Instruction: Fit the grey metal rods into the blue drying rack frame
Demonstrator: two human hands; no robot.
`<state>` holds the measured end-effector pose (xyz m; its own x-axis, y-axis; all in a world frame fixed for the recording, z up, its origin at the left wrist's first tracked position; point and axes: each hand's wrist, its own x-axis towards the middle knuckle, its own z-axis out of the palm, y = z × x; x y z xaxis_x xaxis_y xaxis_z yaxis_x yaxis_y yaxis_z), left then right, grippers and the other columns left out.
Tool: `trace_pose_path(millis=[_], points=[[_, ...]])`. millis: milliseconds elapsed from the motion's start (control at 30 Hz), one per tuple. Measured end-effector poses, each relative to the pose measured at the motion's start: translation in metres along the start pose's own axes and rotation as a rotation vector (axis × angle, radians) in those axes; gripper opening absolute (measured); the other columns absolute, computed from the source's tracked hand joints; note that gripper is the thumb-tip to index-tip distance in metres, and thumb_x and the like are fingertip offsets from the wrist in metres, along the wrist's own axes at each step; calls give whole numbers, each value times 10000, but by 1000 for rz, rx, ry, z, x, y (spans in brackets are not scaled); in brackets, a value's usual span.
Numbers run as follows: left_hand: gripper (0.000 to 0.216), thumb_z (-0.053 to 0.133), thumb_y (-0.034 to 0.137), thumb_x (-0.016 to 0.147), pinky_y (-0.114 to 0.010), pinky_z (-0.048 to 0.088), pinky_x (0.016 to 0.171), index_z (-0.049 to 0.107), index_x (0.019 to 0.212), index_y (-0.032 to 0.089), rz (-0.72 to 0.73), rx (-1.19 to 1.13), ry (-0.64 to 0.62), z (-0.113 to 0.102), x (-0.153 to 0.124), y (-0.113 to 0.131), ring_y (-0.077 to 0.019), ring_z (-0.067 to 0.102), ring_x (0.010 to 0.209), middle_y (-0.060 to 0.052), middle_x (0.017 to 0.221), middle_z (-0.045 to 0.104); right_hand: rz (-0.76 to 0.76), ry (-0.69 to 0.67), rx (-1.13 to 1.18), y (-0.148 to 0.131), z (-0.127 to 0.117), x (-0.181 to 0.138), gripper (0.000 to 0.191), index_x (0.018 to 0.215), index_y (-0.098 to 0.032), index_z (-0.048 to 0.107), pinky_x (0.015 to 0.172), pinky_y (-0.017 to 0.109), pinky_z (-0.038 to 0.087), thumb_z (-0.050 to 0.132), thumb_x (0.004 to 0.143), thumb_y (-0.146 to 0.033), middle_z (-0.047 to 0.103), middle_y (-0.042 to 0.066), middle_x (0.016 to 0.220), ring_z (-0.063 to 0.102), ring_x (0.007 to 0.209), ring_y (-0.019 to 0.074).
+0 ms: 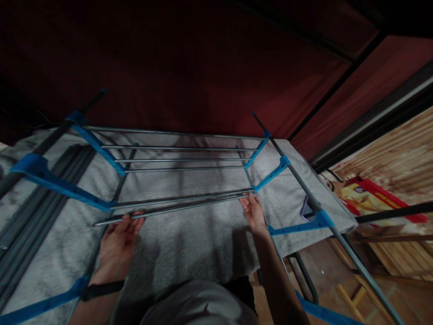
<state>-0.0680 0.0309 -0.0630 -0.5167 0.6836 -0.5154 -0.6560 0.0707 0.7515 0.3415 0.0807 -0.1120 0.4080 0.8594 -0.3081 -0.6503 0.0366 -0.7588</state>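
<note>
A thin grey metal rod (pixel 182 209) spans between my two hands, slightly tilted, its left tip sticking out past a blue plastic bracket. My left hand (pixel 120 239) pinches it near that left end. At the other end, the fingers of my right hand (pixel 253 211) close on the rod beside the right blue bracket (pixel 272 175). Just behind runs another rod (pixel 162 201), reaching from the left blue bracket (pixel 67 186) to the right one. Several more rods (pixel 186 160) cross between the far brackets, forming a rack frame with dark side tubes (pixel 304 194).
Several loose grey tubes (pixel 50 198) lie at left on the grey cloth (pixel 203 239). More blue brackets (pixel 301 227) project nearer me. A phone-like object (pixel 306 208) lies at right. Beyond the edge are a red and yellow package (pixel 375 198) and wooden furniture (pixel 358 293). Dark red fabric (pixel 189 67) hangs behind.
</note>
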Motion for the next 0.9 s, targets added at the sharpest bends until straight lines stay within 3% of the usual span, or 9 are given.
trace_pose_path(millis=[200,467,700,900], points=[[269,563,-34,903,-310,632,894,613,734,170,-23,-7,61,6,-5,2,-119,736,778,19,755,727,-18,7,19,-2,7,4,251,769,-246,605,849,312,618,853,798,-264,745,-53,777,724,756,132],[266,526,-26,911,-289,638,872,659,772,157,-76,-24,-11,7,-3,-3,-140,756,853,-13,823,751,-15,-61,10,-8,10,-3,131,862,-234,686,871,293,618,798,823,-176,788,-11,887,749,856,135],[273,541,-44,917,-299,643,862,654,763,151,-87,-47,2,14,-7,-7,-139,755,833,-11,828,751,-42,-72,-2,-8,8,-4,166,916,-253,689,961,364,601,821,815,-248,789,-9,908,758,923,166],[297,516,-42,931,-298,655,836,652,752,153,-73,-36,21,16,-6,-6,-135,750,806,-6,801,753,-34,-75,15,-9,10,-5,187,910,-248,678,939,356,606,831,803,-259,787,-9,907,760,910,166]])
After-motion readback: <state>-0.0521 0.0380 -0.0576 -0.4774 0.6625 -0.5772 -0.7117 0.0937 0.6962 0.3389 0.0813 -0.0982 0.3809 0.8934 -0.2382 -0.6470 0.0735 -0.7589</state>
